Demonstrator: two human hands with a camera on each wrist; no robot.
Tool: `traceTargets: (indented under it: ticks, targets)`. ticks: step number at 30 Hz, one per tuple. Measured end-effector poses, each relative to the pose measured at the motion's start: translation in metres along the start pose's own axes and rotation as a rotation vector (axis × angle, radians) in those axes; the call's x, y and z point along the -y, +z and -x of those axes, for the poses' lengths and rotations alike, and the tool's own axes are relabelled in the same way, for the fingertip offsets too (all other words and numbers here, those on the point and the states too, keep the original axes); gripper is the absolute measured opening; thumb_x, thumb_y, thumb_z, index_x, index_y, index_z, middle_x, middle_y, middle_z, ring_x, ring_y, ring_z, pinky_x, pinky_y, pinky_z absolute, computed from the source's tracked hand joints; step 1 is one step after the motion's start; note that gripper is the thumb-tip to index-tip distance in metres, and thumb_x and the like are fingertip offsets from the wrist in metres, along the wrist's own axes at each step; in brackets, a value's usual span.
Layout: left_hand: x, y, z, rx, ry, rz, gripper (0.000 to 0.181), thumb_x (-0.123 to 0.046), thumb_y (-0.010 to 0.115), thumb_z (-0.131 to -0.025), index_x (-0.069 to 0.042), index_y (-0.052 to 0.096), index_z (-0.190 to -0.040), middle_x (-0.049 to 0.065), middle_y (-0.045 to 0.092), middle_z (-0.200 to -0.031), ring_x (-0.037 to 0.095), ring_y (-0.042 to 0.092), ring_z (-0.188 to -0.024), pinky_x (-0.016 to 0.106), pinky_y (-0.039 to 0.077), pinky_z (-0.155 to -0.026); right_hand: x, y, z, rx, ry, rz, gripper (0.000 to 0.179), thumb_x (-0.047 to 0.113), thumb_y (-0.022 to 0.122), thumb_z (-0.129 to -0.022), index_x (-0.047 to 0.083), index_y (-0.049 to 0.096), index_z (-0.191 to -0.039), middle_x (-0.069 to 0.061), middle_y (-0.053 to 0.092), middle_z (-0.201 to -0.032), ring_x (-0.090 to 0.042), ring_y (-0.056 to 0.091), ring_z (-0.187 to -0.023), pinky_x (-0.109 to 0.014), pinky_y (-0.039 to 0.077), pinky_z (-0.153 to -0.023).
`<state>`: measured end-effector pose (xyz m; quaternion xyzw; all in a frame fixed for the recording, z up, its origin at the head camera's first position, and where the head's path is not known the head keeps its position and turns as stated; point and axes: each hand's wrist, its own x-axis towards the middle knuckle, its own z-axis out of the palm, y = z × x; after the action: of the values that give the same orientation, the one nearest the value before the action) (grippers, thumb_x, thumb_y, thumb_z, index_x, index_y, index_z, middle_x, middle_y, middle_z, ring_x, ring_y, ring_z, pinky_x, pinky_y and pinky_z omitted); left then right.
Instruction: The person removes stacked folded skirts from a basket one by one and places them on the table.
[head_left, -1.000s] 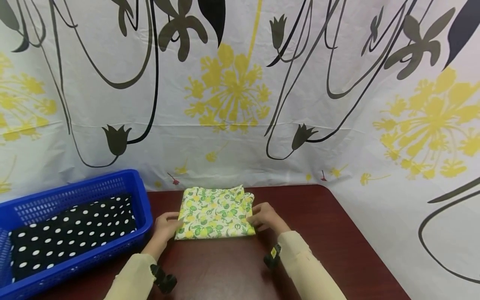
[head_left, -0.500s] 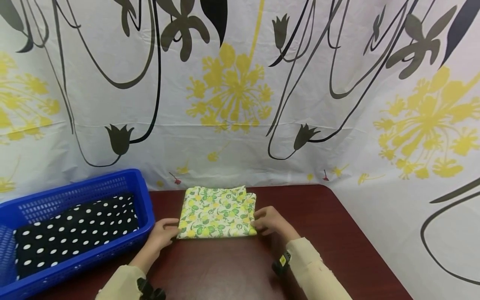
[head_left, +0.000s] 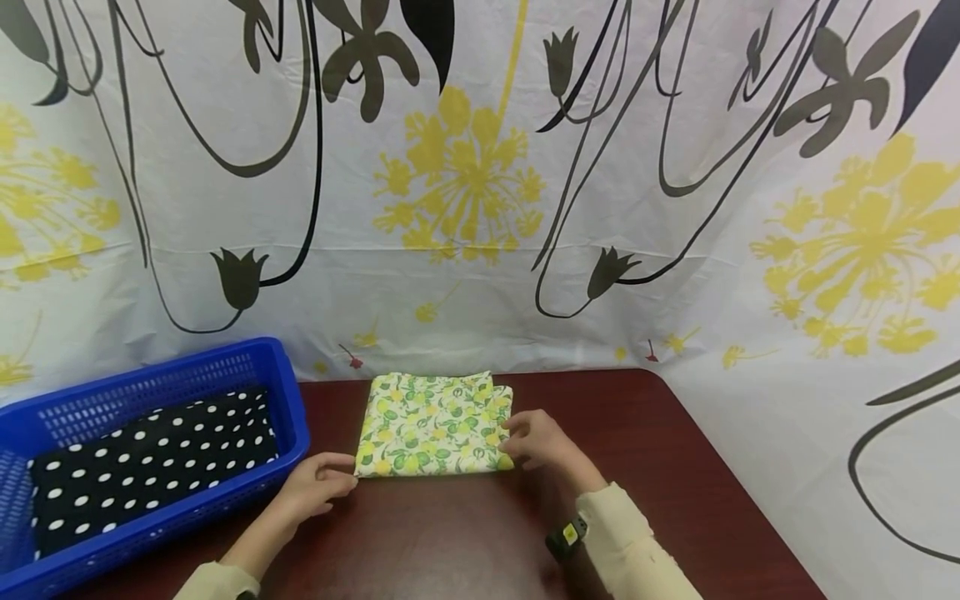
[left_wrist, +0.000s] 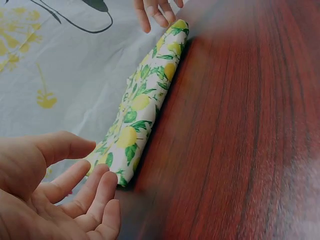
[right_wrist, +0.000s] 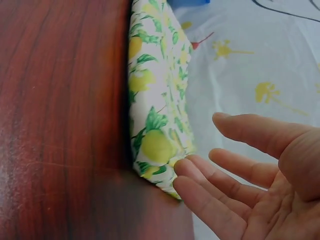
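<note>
Yellow on white: saw folded lemon-print cloth (head_left: pixel 431 427) at lower centre of the head frame, between left hand (head_left: pixel 311 487) and right hand (head_left: pixel 542 440), both unclenched, holding nothing. Probably risked slipped folds at its upper-right corner, from uneven layers there and a pinch on only the topmost.

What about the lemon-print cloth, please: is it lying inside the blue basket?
No, the lemon-print cloth lies folded on the dark red table, outside the blue basket.
</note>
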<state>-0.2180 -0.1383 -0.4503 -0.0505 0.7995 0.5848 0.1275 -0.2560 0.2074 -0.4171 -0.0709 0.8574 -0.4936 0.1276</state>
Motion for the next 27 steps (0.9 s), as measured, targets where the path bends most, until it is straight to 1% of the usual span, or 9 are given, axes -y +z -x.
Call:
traceTargets:
  ticks: [4,8,12,16,18,22,24,27]
  targets:
    - [-0.002,-0.006,0.009,0.019,0.006,-0.008,0.041,-0.01,0.064,-0.082,0.005,0.053,-0.119,0.013,0.065,-0.094,0.029,0.061,-0.09,0.05,0.048,-0.074,0.007,0.001,0.002,0.016,-0.049,0.01,0.044,0.012,0.069,-0.081,-0.008,0.056,-0.118,-0.009,0.063,-0.086,-0.032,0.062,-0.079,-0.04,0.053,-0.06]
    - [-0.005,-0.011,0.018,0.053,0.006,-0.013,0.041,-0.011,0.062,-0.084,0.005,0.052,-0.12,0.012,0.065,-0.095,0.028,0.061,-0.091,0.051,0.048,-0.074,0.016,0.005,-0.001,0.046,-0.122,0.041,0.043,0.012,0.068,-0.082,-0.008,0.056,-0.118,-0.01,0.065,-0.084,-0.037,0.061,-0.072,-0.042,0.052,-0.057]
    - [-0.009,-0.017,0.027,0.127,0.037,-0.01,0.045,-0.016,0.064,-0.085,0.006,0.05,-0.123,0.012,0.064,-0.096,0.027,0.06,-0.092,0.05,0.048,-0.075,0.025,0.009,-0.003,0.079,-0.17,0.077,0.041,0.013,0.069,-0.082,-0.006,0.058,-0.116,-0.012,0.065,-0.083,-0.038,0.061,-0.068,-0.047,0.051,-0.055]
    - [-0.014,-0.023,0.038,0.174,0.063,-0.009,0.051,-0.021,0.066,-0.084,0.005,0.048,-0.124,0.012,0.064,-0.097,0.026,0.059,-0.093,0.049,0.049,-0.075,0.036,0.016,-0.003,0.105,-0.175,0.075,0.039,0.014,0.069,-0.081,-0.003,0.06,-0.115,-0.011,0.064,-0.083,-0.038,0.062,-0.072,-0.044,0.053,-0.056]
    - [-0.017,-0.026,0.043,0.185,0.075,-0.005,0.052,-0.023,0.066,-0.084,0.005,0.048,-0.125,0.011,0.063,-0.098,0.026,0.059,-0.094,0.048,0.049,-0.075,0.041,0.019,-0.004,0.121,-0.169,0.062,0.039,0.014,0.069,-0.081,-0.002,0.06,-0.116,-0.01,0.064,-0.083,-0.037,0.062,-0.075,-0.044,0.053,-0.058]
    - [-0.022,-0.035,0.053,0.197,0.103,0.003,0.053,-0.026,0.064,-0.086,0.003,0.047,-0.126,0.009,0.062,-0.099,0.025,0.058,-0.095,0.047,0.048,-0.075,0.051,0.026,-0.006,0.143,-0.177,0.05,0.039,0.013,0.069,-0.081,-0.001,0.06,-0.117,-0.009,0.064,-0.084,-0.039,0.062,-0.076,-0.046,0.053,-0.06]
    - [-0.025,-0.04,0.058,0.193,0.116,-0.003,0.052,-0.026,0.063,-0.087,0.003,0.047,-0.127,0.009,0.062,-0.1,0.024,0.058,-0.096,0.046,0.048,-0.075,0.055,0.03,-0.008,0.154,-0.181,0.051,0.039,0.013,0.069,-0.081,0.0,0.06,-0.116,-0.008,0.064,-0.083,-0.039,0.062,-0.075,-0.045,0.053,-0.06]
    - [-0.029,-0.049,0.063,0.169,0.128,-0.016,0.052,-0.026,0.062,-0.087,0.002,0.047,-0.128,0.009,0.062,-0.1,0.022,0.058,-0.096,0.045,0.048,-0.076,0.062,0.036,-0.01,0.169,-0.196,0.069,0.038,0.013,0.069,-0.081,0.0,0.06,-0.116,-0.008,0.064,-0.082,-0.039,0.062,-0.076,-0.042,0.053,-0.059]
